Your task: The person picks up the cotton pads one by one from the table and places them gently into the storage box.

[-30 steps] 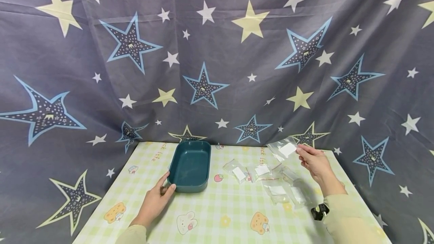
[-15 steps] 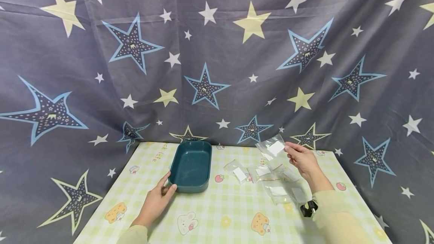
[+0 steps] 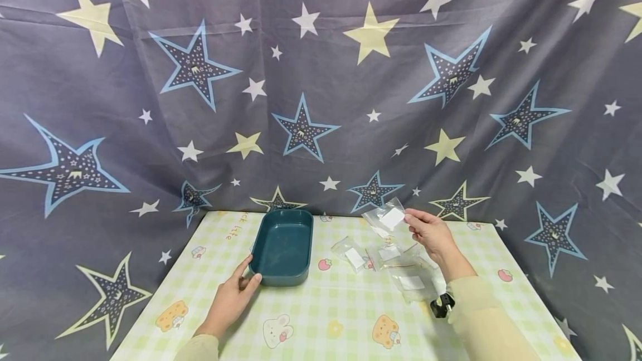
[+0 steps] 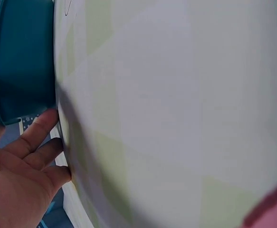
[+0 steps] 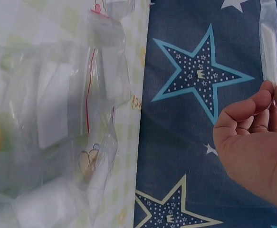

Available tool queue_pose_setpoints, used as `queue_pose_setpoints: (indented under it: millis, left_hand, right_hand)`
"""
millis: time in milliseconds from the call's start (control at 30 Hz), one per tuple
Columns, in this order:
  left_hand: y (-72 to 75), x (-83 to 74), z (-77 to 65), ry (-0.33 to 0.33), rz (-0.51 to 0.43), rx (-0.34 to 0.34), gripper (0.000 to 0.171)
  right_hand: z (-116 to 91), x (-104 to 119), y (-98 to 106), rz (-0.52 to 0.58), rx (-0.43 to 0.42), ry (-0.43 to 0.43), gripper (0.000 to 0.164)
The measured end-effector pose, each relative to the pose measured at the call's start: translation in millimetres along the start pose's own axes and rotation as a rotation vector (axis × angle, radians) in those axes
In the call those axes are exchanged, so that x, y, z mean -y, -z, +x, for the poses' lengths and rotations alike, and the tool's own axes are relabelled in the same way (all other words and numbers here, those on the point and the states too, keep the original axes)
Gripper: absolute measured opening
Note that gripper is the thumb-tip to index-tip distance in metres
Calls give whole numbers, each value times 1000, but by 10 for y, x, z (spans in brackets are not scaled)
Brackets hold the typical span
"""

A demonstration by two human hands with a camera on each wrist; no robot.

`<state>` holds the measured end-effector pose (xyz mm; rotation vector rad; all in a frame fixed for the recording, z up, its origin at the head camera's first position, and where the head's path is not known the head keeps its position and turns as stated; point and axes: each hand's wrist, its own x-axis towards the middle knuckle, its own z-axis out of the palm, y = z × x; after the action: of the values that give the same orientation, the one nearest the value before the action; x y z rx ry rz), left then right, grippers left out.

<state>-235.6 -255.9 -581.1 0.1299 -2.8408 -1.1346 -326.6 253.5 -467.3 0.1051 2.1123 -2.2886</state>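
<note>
My left hand (image 3: 229,301) holds the near left corner of a dark teal rectangular baking dish (image 3: 281,281), thumb at the front rim and a finger along the left side. In the left wrist view its other fingers (image 4: 45,154) reach down to the tablecloth, beside the dish (image 4: 24,57). Raised over the back of the table, my right hand (image 3: 435,238) pinches the edge of a clear zip bag (image 3: 388,219) with a white rectangular piece inside. The right wrist view shows this bag (image 5: 270,45) edge-on above the fingertips. Nothing lies inside the dish.
Several similar zip bags (image 3: 412,282) with white pieces lie overlapping below the right hand; one bag (image 3: 355,258) sits nearer the dish. The table has a green checked cloth (image 3: 301,322). A star-patterned curtain (image 3: 321,71) hangs right behind it.
My right hand has carried the pinched zip bag leftward toward the dish, over the bags on the table. The left hand and the dish have stayed in place.
</note>
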Motion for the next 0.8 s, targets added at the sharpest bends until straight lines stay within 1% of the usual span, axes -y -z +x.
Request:
queue_pose_setpoints:
  millis: [100,167,400,533,633,800]
  left_hand:
    - [6,-6,-4,6,1,0,77]
    - [10,-12,-10,-3,8,-7,77]
    - [17,-37,-7,17,-3,17,75]
    - [17,-44,-13,19,3,19,76]
    - [17,-45,-17,20,10,17,76]
    - [16,-44,-17,16,7,13,76]
  right_hand:
    - [13,-4,-69,-9,2,-4,14]
    - [23,-11,-111,-12,5,-8,16]
    - [43,-38,-234,-4,0,-10,25]
    - [43,-44,-286,-4,8,-12,29]
    - [42,-57,-312,1,16,-15,30]
    - [42,-76,-359,12,26,-15,25]
